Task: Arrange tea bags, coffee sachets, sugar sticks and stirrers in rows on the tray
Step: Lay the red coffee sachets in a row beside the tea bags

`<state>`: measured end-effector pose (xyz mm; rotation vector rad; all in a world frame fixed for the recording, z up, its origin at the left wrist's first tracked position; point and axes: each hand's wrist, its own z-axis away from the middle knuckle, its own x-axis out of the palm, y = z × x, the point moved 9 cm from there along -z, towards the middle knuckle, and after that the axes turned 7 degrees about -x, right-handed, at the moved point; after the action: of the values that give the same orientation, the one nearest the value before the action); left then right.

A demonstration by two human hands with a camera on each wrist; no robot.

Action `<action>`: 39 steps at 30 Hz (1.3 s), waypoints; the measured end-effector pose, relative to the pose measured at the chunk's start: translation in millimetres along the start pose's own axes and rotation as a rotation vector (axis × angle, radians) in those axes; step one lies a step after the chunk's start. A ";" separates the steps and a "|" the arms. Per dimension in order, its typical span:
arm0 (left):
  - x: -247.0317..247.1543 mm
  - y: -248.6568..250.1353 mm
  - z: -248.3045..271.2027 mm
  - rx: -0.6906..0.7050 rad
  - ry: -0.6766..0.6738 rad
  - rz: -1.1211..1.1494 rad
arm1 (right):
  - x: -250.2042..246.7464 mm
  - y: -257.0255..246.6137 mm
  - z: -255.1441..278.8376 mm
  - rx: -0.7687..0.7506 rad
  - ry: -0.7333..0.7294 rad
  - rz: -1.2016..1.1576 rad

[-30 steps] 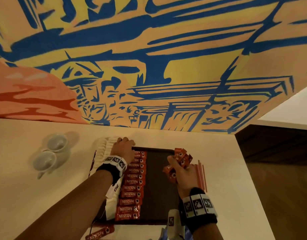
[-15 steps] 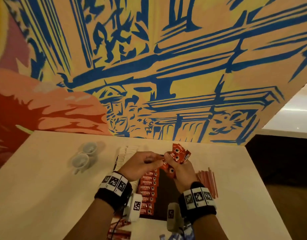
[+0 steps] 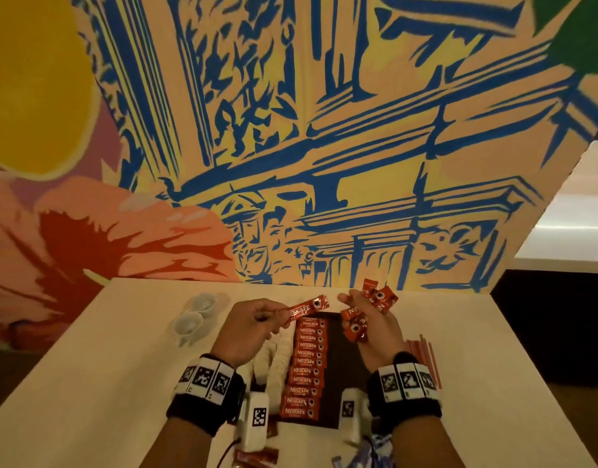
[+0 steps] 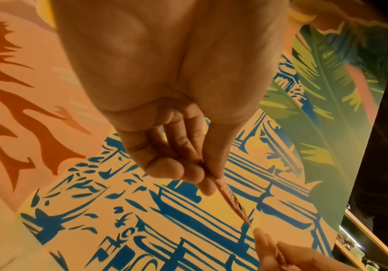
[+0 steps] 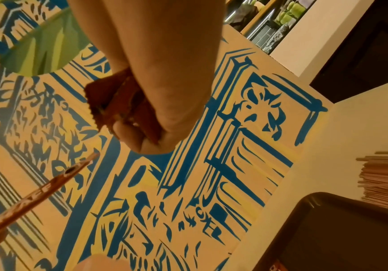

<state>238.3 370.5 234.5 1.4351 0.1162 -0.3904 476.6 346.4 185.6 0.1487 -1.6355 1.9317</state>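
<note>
The left hand [image 3: 248, 327] pinched one end of a single red coffee sachet [image 3: 307, 308] between thumb and fingertips, the sachet sticking out toward the right and held in the air above the far end of the tray; in the left wrist view the same sachet [image 4: 231, 199] showed edge-on past the curled fingers [image 4: 165, 165]. The right hand [image 3: 371, 327] was clenched round a loose bunch of red sachets [image 3: 375, 300], some fanning out above the fingers and others hanging below the palm, and the right wrist view showed the bunch [image 5: 116, 102] squeezed in the fist. The two hands were near each other but apart, the tip of the single sachet just beside the right thumb. Under them the dark tray [image 3: 348, 376] lay on the pale table [image 3: 122, 366], with a row of red sachets [image 3: 306, 366] laid flat one after another down its left part, labels up. A row of white packets [image 3: 274, 356] ran along the left of that row, partly hidden by the left wrist. A bundle of thin reddish stirrers [image 3: 424, 358] lay on the table just right of the tray. Two small white cups [image 3: 196, 314] stood to the left, well apart from the tray. A few more sachets [image 3: 257, 457] lay at the near edge. Behind the table rose a painted wall mural [image 3: 290, 130]
</note>
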 end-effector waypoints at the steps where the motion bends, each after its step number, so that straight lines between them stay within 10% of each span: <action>1: -4.1 2.0 1.3 0.010 0.013 0.005 | 2.7 -2.3 0.1 -0.003 -0.002 -0.012; 19: -28.1 -2.6 -14.0 0.109 -0.139 0.008 | 57.6 17.8 13.3 -0.016 -0.083 0.168; 31: 20.4 -14.4 -18.7 0.389 -0.177 -0.538 | 24.1 37.5 25.9 0.005 0.039 0.320; 39: 55.0 -96.9 -34.0 0.084 -0.258 -0.608 | -38.2 61.5 11.7 0.099 0.253 0.337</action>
<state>262.8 385.1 121.6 1.3999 0.3313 -1.0846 473.4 317.7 118.2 -0.3408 -1.4675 2.1780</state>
